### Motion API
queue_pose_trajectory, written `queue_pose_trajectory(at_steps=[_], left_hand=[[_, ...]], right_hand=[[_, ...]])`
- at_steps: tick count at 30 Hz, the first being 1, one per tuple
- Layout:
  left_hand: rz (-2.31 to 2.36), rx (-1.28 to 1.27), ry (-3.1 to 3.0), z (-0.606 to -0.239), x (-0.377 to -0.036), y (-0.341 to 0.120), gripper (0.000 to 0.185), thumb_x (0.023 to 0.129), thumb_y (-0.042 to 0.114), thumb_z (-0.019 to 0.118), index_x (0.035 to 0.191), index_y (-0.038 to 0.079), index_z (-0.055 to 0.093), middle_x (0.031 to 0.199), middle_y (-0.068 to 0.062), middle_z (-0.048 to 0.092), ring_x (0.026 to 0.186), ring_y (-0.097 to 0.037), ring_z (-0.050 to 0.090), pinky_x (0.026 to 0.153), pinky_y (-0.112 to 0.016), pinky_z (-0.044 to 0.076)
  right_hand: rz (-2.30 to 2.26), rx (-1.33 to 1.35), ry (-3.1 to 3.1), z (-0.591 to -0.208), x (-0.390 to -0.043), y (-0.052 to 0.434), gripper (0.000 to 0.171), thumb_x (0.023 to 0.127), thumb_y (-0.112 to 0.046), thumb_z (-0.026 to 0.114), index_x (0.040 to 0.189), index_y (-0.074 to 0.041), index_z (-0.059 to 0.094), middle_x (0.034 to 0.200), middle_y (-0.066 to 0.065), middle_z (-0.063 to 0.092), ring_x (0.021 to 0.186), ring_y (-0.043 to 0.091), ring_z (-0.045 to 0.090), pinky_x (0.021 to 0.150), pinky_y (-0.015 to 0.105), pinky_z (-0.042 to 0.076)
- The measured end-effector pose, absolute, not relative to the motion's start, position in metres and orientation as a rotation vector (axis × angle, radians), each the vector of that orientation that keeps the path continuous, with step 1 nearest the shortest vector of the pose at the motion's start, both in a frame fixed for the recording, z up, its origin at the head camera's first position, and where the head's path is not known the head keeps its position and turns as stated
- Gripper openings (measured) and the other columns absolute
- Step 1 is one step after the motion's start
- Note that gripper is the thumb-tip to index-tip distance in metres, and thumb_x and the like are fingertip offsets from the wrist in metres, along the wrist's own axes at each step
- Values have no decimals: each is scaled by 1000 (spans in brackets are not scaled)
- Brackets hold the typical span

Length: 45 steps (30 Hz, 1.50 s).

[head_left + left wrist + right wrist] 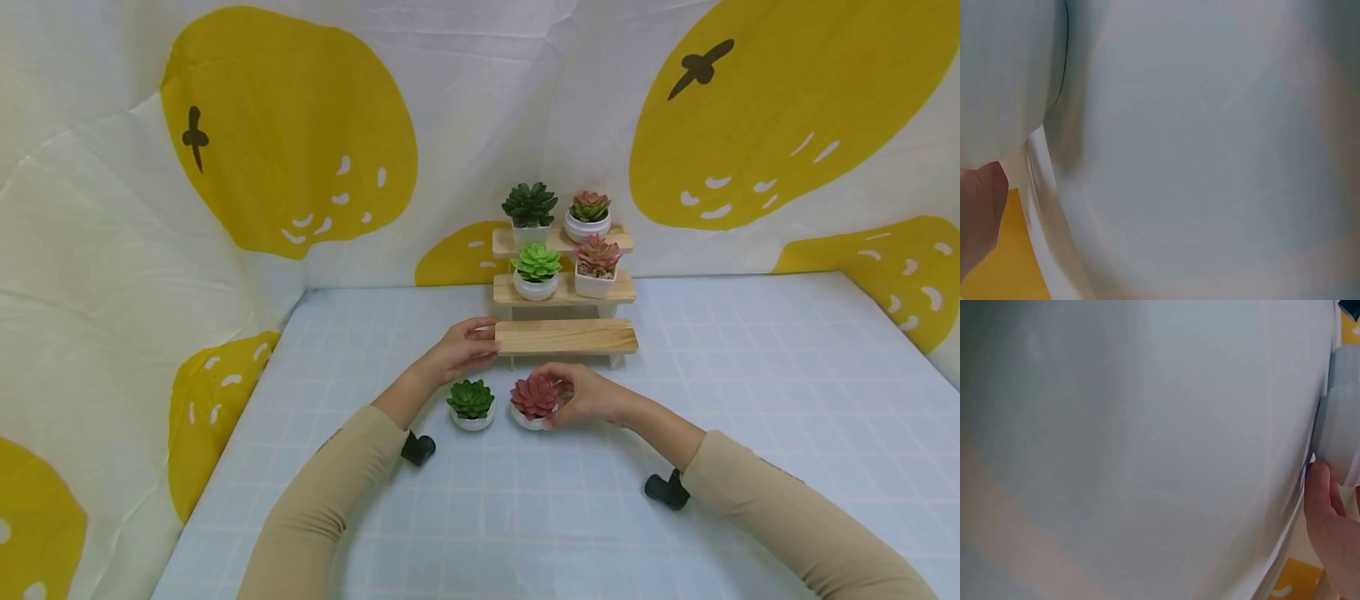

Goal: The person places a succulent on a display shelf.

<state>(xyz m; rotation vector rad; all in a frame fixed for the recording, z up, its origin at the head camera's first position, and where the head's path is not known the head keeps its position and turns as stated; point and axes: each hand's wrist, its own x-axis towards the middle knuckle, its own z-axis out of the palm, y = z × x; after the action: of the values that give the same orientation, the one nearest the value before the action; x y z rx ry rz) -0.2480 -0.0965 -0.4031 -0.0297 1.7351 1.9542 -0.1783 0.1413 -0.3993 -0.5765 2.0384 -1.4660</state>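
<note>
The red succulent pot (534, 401) sits on the table (750, 400) just in front of the wooden stand (564, 336), and my right hand (588, 393) curls around its white rim from three o'clock. At its nine o'clock stands the green succulent pot (471, 403). My left hand (459, 351) steadies the stand's lowest shelf, fingers fairly straight against its end. I judge a level, upright grip on the rim matters most, clear of the leaves
</note>
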Motion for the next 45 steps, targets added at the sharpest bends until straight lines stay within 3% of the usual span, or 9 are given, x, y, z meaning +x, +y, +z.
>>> queue_pose_trajectory(at_steps=[17,28,31,35,45], left_hand=[[1961,-33,1726,-405,-249,-96,52,90,-8,53,139,6,42,127,-16,47,98,-18,53,87,-30,50],[1964,-34,1720,-405,-250,-97,52,90,-7,54,139,6,42,131,-17,46,96,-18,54,77,-24,52],[1959,-40,1721,-406,-250,-97,52,90,-7,54,139,7,42,129,-16,47,94,-17,55,83,-27,51],[1948,-43,1723,-405,-251,-96,52,90,-7,54,139,7,42,130,-16,46,94,-18,55,89,-31,49],[1939,-54,1727,-403,-249,-96,52,91,-6,53,140,7,41,133,-17,45,99,-20,53,89,-31,49]], right_hand=[[-1514,-579,2039,-389,-181,143,65,69,-4,80,126,-2,50,120,16,52,105,27,52,78,35,52],[-1506,-556,2113,-372,-184,146,67,71,-7,80,130,-3,48,123,14,52,110,28,49,88,36,47],[-1519,-532,2100,-367,-188,147,69,71,-7,79,131,-1,46,124,15,51,108,27,50,88,35,47],[-1557,-514,2073,-362,-194,148,70,72,-5,77,133,-1,44,126,16,51,106,26,51,86,32,48],[-1595,-486,2134,-348,-208,145,66,73,-1,76,131,-1,46,122,18,52,98,24,53,77,29,50]])
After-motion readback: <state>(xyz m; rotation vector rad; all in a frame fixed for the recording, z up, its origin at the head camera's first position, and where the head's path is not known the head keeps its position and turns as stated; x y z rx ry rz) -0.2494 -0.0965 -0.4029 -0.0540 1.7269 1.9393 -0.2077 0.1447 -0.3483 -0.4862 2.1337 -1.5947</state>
